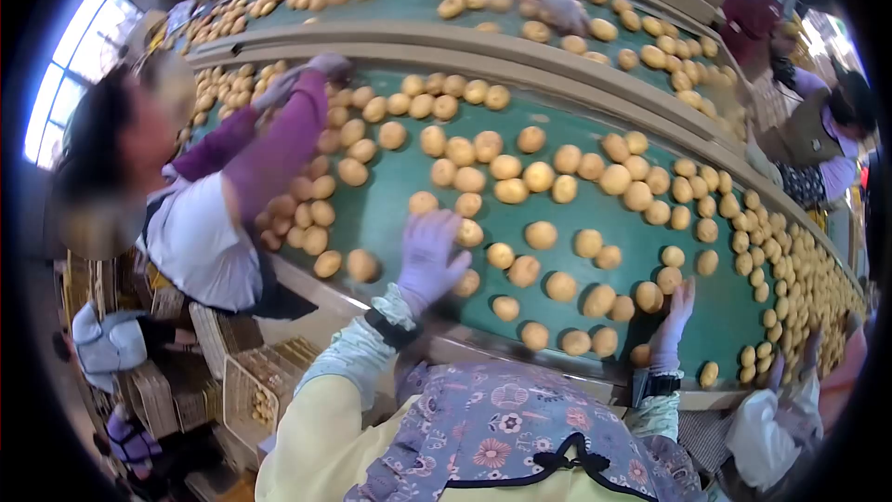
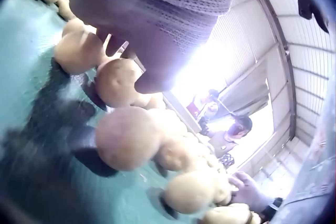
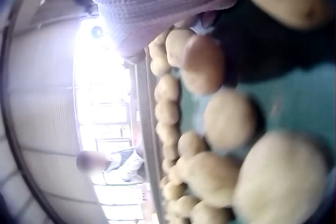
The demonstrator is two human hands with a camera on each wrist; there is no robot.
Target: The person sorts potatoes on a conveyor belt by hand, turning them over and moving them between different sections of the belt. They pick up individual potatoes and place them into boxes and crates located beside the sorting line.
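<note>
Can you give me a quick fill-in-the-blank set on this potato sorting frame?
1. The potatoes lie on a belt coloured ____.
2. Both hands, the left hand and the right hand, wear ____.
3. The left hand's fingers are spread over the belt, so that hand is ____.

Missing words: green; gloves; open

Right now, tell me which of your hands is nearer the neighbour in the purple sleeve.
Left. The left hand is spread over potatoes just beside the purple sleeve; the right hand reaches up at the belt's near edge, farther away.
</note>
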